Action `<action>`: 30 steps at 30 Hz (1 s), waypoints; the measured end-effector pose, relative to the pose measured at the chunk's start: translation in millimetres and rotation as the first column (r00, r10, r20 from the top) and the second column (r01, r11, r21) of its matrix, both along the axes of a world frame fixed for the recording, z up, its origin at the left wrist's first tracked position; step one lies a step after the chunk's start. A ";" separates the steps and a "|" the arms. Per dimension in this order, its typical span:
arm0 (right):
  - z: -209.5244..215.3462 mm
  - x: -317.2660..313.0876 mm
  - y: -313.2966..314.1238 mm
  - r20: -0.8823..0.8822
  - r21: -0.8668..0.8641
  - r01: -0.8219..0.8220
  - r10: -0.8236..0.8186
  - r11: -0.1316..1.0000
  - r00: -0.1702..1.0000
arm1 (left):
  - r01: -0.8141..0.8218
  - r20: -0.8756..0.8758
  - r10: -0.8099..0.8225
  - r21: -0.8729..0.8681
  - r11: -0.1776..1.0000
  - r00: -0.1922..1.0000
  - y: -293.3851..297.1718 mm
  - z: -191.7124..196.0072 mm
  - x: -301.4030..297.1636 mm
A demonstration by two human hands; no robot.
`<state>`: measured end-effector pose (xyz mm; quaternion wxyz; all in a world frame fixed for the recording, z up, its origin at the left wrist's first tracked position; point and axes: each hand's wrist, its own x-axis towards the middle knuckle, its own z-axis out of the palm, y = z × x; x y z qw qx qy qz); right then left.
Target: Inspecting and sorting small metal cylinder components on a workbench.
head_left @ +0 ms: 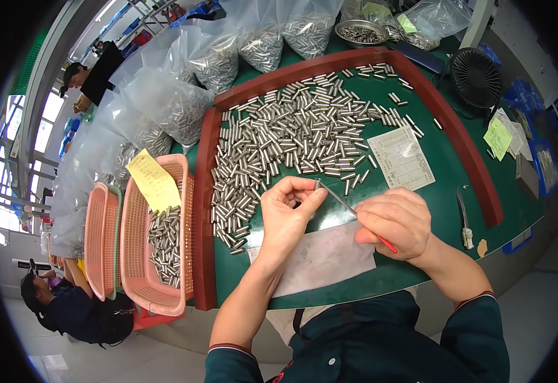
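Observation:
My left hand [286,214] pinches a small metal cylinder [318,184] between thumb and fingertips. In my right hand [397,222] is a slim needle file [339,200] with a red handle [388,244]; its thin metal shaft points up-left, the tip meeting the cylinder. Part of the handle is hidden by my fingers. Beyond my hands, a large heap of similar metal cylinders [291,131] covers the green table [406,271]. A pale stained cloth [323,262] lies beneath my wrists. A printed paper sheet [401,157] lies just past my right hand.
Red-brown rails [208,210] border the heap. Pink baskets [140,268] stand left, one holding cylinders and a yellow note [154,180]. Filled plastic bags [260,48] line the back. A black fan [475,78] and a knife [464,220] are at right. Two people sit at far left.

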<state>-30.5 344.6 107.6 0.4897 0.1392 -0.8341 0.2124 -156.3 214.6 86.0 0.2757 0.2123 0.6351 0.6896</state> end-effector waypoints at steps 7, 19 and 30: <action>-5.5 -6.2 -4.5 0.031 -0.033 0.002 -0.001 0.999 1.000 | -0.147 -0.085 0.146 0.003 0.989 0.986 -2.1 0.7 -6.7; 1.0 -2.4 1.1 -0.059 -0.110 -0.046 0.040 0.993 0.997 | -0.050 -0.270 0.068 0.073 0.996 0.960 -2.5 -9.2 -15.1; 0.1 -1.2 1.6 0.012 -0.102 -0.048 0.050 0.994 0.999 | -0.015 -0.195 0.013 -0.007 1.000 0.981 -0.6 -9.8 -11.8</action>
